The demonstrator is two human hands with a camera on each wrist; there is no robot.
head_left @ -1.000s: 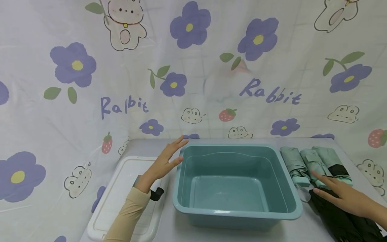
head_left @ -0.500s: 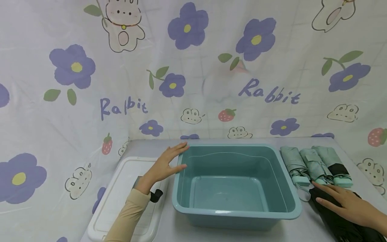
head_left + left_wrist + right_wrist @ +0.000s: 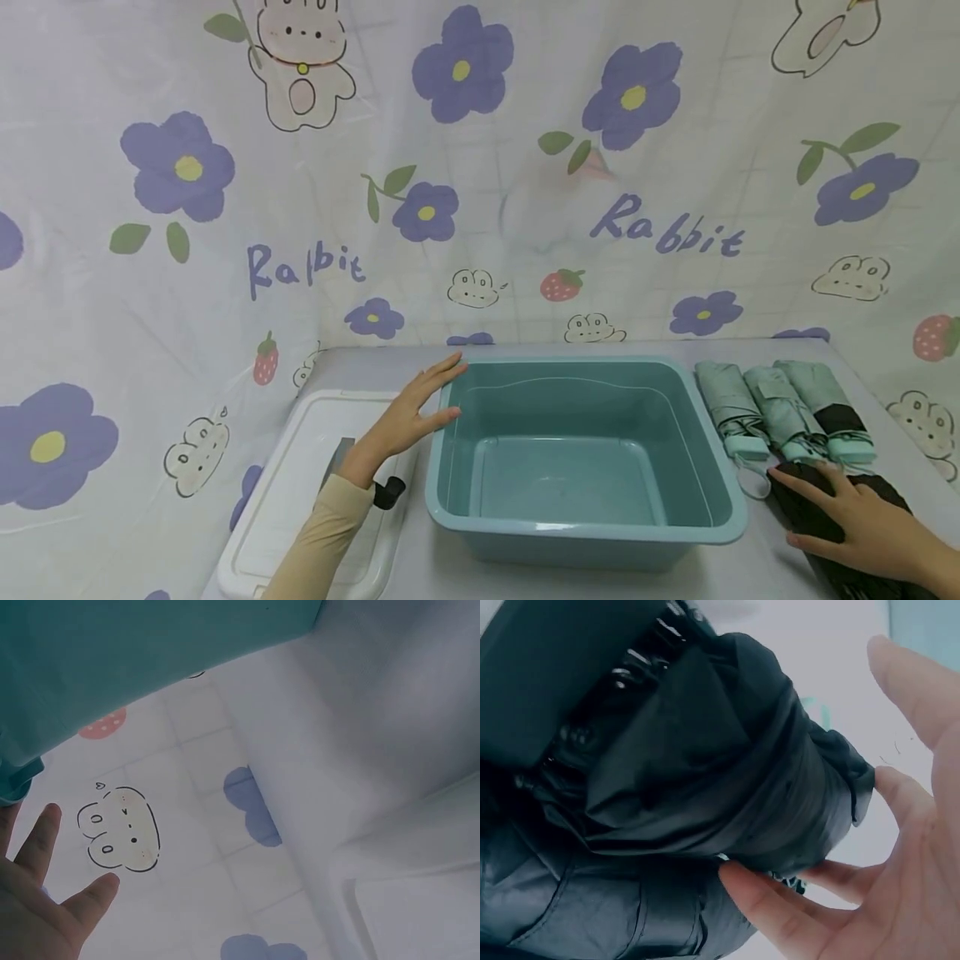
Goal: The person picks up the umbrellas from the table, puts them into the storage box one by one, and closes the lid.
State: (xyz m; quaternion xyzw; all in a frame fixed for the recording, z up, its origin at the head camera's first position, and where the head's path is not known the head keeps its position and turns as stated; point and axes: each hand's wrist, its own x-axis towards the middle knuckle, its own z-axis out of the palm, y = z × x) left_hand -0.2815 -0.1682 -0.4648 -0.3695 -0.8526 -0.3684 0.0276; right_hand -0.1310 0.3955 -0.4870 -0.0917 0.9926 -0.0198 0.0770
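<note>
Operator: Head view?

Cataloguer: One teal bin [image 3: 645, 531], centre; your left hand [image 3: 401, 423] at its left rim. One white lid [image 3: 277, 492], flat, left. Three green bundles [image 3: 727, 404], folded, side by side, right. One black bundle [image 3: 802, 512], nearer you, partly under your right hand [image 3: 870, 529].

Operator: Progress?

Cataloguer: Judged barely begun: all visible bundles lie outside the bin, none lifted. Handling them is left to do.

Operator: Setting?

Cataloguer: Pale table [image 3: 420, 550]; white backdrop [image 3: 510, 250], purple flowers, "Rabbit" lettering.

Operator: Left wrist?

Cataloguer: Your fingers spread, grasping nothing; whether they press the rim, cannot tell.

Operator: Right wrist?

Cataloguer: Your fingertips touch the black bundle's end, thumb apart, nothing clenched. Second black bundle [image 3: 600, 907] alongside.
</note>
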